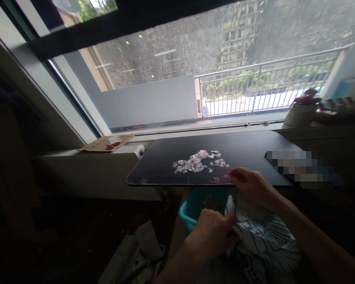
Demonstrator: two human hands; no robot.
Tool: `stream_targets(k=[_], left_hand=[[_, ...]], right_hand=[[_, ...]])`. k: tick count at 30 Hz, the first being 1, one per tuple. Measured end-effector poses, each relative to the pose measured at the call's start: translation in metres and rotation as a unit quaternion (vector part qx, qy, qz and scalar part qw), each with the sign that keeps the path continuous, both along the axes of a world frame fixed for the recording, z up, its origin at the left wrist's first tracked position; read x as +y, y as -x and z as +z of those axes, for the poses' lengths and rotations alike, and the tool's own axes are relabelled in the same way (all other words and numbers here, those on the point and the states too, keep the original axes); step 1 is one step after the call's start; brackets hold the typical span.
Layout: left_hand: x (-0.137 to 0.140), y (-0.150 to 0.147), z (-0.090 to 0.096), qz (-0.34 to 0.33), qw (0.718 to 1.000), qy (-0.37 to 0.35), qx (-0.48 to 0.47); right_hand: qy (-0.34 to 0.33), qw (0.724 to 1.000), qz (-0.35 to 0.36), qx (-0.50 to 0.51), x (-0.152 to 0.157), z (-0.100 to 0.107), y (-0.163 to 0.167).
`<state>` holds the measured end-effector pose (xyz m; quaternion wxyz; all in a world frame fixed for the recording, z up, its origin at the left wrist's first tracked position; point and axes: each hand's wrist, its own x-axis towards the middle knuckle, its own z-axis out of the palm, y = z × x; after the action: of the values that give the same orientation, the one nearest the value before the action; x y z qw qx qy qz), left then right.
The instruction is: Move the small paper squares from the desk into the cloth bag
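My left hand (213, 232) is closed on the edge of a white cloth bag (272, 236) with dark stripes. The bag hangs open below the table, with pale bits inside. At the table's front edge, my right hand (248, 183) has its fingertips pinched together; what is between them, if anything, is too small to make out. Beside those fingertips lie a few reddish scraps (217, 179). Farther back on the dark table (154, 161) is a loose pile of small whitish and pink paper pieces (195, 162). Under the edge stands a turquoise bin (185, 213), partly behind my left hand.
A pixelated patch covers something (301, 169) at the table's right end. Left of the table are a radiator (127, 150) and a brown envelope (102, 144) with a red item on it. A pale jug (301, 112) stands on the windowsill. Boxes and papers (148, 238) lie low at left.
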<state>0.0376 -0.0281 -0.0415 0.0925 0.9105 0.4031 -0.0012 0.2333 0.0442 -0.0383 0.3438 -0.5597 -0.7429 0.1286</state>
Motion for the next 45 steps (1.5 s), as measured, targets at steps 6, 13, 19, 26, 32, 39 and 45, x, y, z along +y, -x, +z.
stream_targets(k=[6, 13, 19, 26, 32, 39, 45], left_hand=[[0.002, 0.000, -0.002, 0.000, 1.000, -0.009, -0.003], [0.001, -0.001, -0.004, 0.002, 1.000, -0.020, -0.013], [0.002, 0.001, -0.004, 0.007, 1.000, -0.024, -0.008], [0.002, 0.002, -0.001, 0.013, 1.000, -0.011, 0.004], [0.002, 0.003, 0.003, 0.020, 1.000, -0.012, -0.004], [-0.008, 0.015, -0.002, 0.043, 0.999, 0.002, -0.016], [-0.020, 0.021, -0.018, 0.058, 0.998, 0.019, -0.035]], right_hand=[[-0.019, 0.998, -0.058, -0.006, 0.005, -0.004, -0.001], [-0.017, 0.999, -0.020, 0.030, 0.010, -0.008, -0.002], [-0.003, 0.999, 0.012, 0.033, 0.015, -0.015, -0.001], [-0.005, 1.000, 0.000, 0.026, 0.011, -0.014, 0.001], [0.003, 0.999, 0.015, 0.052, 0.011, -0.014, 0.001], [-0.036, 0.997, -0.022, 0.062, 0.037, -0.015, 0.007], [-0.051, 0.998, -0.018, 0.029, 0.049, -0.012, 0.014]])
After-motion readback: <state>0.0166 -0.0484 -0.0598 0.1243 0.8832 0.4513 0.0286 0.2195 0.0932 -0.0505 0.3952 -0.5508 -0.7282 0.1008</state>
